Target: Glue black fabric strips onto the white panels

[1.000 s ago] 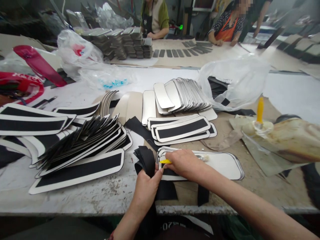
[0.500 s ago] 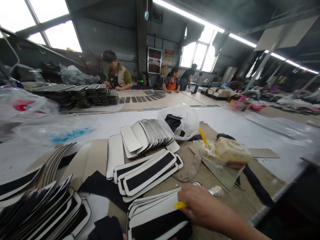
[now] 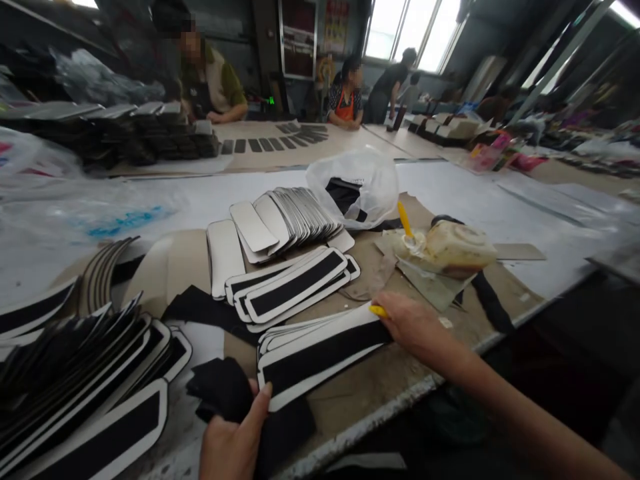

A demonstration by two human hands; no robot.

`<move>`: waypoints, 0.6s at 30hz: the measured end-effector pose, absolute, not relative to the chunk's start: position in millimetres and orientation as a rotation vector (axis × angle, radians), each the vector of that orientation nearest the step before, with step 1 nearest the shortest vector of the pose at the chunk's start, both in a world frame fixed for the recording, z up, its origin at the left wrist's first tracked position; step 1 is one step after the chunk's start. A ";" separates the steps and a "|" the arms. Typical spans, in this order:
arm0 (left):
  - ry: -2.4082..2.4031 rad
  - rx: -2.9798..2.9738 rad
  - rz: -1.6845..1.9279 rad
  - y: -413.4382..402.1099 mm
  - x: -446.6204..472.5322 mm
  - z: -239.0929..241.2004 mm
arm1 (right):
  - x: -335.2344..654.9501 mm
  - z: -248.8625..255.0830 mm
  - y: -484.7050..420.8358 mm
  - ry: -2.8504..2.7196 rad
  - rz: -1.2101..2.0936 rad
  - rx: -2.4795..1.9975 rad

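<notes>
My right hand [image 3: 417, 328] rests closed on the far end of a white strip with a black band [image 3: 320, 353], the top one of a small stack, and grips a yellow tool [image 3: 378, 311] whose tip pokes out. At the near end of that strip my left hand [image 3: 239, 441] holds a bundle of black fabric strips [image 3: 220, 392], thumb pressing the strip's corner. Another short stack of black-banded strips [image 3: 293, 285] lies just beyond.
A large pile of banded strips [image 3: 85, 387] fills the left. A fan of plain white pieces [image 3: 287, 220], a plastic bag [image 3: 357, 187] and a glue container with a yellow brush [image 3: 453, 243] lie behind. Other people work at the far table. The table edge runs near right.
The camera swung up and to the right, then dipped again. A black band now lies on the top strip, my right hand has slid to its far end, and my left hand reappears.
</notes>
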State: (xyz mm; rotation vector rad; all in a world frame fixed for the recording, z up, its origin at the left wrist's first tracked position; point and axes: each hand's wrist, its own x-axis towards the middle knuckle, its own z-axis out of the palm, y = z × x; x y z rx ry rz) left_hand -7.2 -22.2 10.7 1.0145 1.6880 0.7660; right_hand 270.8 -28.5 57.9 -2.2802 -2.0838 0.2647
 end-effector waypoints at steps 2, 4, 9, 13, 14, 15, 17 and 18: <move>1.712 0.923 0.732 -23.3 -4.9 10.8 | 281.4 54.8 -33.8 -2.070 0.214 -2.241; 1.718 0.874 0.734 -23.1 -4.8 10.4 | 291.4 52.2 -42.5 -2.014 0.194 -2.220; 1.680 0.895 0.670 -18.2 -12.1 2.8 | 305.1 43.1 -56.7 -1.798 0.166 -2.278; 1.719 0.910 0.616 -15.5 -16.5 -1.9 | 300.9 37.0 -51.7 -1.767 0.218 -2.278; 1.727 0.910 0.610 -16.5 -17.1 -1.6 | 298.2 36.3 -50.1 -1.771 0.185 -2.269; 1.735 0.920 0.612 -18.4 -17.4 -0.7 | 295.1 35.9 -48.8 -1.777 0.130 -2.271; 1.756 0.986 0.659 -23.6 -16.5 3.0 | 288.3 36.1 -47.6 -1.803 0.019 -2.313; 1.759 1.030 0.696 -25.9 -14.6 5.5 | 284.7 36.7 -47.8 -1.820 -0.009 -2.353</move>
